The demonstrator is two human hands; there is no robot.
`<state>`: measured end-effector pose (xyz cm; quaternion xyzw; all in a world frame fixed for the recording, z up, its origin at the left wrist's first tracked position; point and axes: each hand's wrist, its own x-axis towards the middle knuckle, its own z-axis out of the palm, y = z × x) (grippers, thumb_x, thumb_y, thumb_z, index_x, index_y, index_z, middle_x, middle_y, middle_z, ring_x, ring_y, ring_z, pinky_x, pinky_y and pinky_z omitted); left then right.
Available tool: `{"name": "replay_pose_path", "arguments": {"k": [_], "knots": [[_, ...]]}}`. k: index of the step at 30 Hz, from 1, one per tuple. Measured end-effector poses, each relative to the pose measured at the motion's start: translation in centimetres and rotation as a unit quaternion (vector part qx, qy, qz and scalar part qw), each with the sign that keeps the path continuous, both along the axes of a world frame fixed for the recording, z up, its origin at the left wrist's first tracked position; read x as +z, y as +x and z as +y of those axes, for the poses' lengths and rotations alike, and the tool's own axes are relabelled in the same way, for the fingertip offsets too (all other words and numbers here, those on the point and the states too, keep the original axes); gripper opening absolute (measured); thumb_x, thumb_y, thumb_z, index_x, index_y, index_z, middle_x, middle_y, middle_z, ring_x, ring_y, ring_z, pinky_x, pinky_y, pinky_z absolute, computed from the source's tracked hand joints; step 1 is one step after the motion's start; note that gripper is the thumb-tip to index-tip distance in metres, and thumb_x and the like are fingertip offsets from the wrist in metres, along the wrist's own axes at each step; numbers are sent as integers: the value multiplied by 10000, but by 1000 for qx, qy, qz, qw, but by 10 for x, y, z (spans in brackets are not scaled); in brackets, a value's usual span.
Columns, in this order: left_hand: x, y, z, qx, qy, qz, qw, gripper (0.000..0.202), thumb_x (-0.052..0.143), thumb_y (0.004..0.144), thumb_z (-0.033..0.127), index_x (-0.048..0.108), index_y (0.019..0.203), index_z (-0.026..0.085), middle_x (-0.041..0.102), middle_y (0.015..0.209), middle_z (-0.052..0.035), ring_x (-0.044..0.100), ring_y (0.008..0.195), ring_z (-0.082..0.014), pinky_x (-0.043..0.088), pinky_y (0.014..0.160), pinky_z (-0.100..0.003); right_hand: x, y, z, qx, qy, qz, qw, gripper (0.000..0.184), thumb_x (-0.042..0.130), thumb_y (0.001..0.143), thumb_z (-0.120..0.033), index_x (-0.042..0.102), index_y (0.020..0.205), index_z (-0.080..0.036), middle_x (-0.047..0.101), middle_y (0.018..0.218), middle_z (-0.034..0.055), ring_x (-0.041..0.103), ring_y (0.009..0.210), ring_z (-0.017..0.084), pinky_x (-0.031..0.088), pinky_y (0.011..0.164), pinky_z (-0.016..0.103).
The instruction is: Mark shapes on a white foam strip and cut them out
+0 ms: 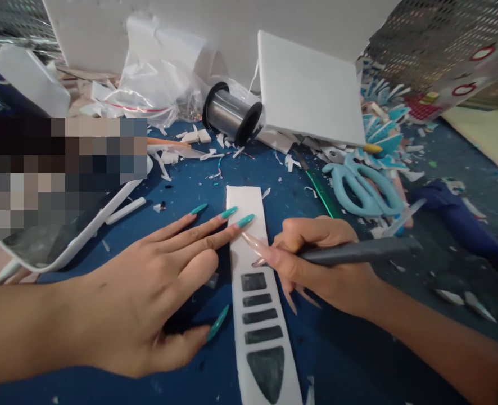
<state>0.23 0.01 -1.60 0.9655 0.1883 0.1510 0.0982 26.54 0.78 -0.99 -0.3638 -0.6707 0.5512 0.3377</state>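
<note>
In the head view, the only one here, the white strip (240, 256) lies flat on the blue table (207, 377) in front of you, its near end running out of the picture. Your left hand (160, 275) comes in from the strip's left side, palm down with the fingers spread; it grasps nothing, two fingertips lie on the strip, and the thumb is off its left edge. Your right hand (333, 281), on the strip's right side, grips a dark pen (350, 251), its tip at the strip, just beyond the farthest dark rectangle (253, 281). Whether the tip touches the surface, you cannot tell from here.

Five dark patches run along the strip's nearer part: that rectangle, three bars (259, 316) and a tapered patch (268, 371) nearest you. All five look filled in, if streaky, so this stretch seems done. The strip's far part is white where your fingers leave it visible; if the row carries on, that stretch is what remains, though how much is meant for marking is unclear.

Beyond the strip's far end lies a wire spool (232, 112); to the strip's right are light-blue scissors (366, 194).
</note>
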Motion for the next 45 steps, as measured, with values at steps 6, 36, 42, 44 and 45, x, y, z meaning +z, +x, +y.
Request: {"name": "replay_pose_path", "arguments": {"k": [6, 36, 42, 44, 45], "knots": [[-1, -1, -3, -1, 7, -30, 1000, 282, 519, 900, 289, 485, 1133, 135, 512, 1544, -328, 393, 1513, -446, 578, 1070, -674, -2, -2, -1, -25, -45, 21, 998, 304, 768, 894, -265, 526, 713, -239, 591, 508, -83, 438, 284, 77, 232, 242, 192], [1, -6, -3, -8, -34, 45, 998, 328, 571, 942, 371, 483, 1189, 175, 449, 1654, -173, 342, 1589, -338, 393, 1267, -619, 5, -4, -4, -15, 59, -54, 997, 461, 730, 908, -155, 389, 604, -217, 481, 530, -68, 430, 427, 62, 272, 391, 258], [-2, -4, -1, -9, -25, 41, 999, 312, 561, 936, 340, 479, 1188, 174, 456, 1651, -175, 362, 1584, -336, 421, 1249, -617, 5, -4, -5, -7, 86, -73, 994, 447, 707, 900, -107, 387, 600, -196, 435, 485, -89, 408, 393, 28, 204, 354, 219], [-3, -4, -2, -9, -28, 41, 999, 292, 562, 933, 333, 477, 1169, 183, 461, 1648, -175, 363, 1585, -332, 412, 1255, -621, 5, -3, -5, -7, 91, -74, 993, 443, 691, 896, -82, 376, 608, -199, 461, 479, -88, 409, 388, 32, 201, 352, 226], [-3, -4, -2, -9, -31, 42, 999, 294, 564, 933, 334, 476, 1169, 183, 461, 1648, -176, 362, 1586, -331, 401, 1261, -624, 5, -2, -5, -7, 93, -76, 993, 443, 689, 893, -77, 371, 610, -202, 466, 480, -87, 404, 387, 34, 199, 350, 231]]}}
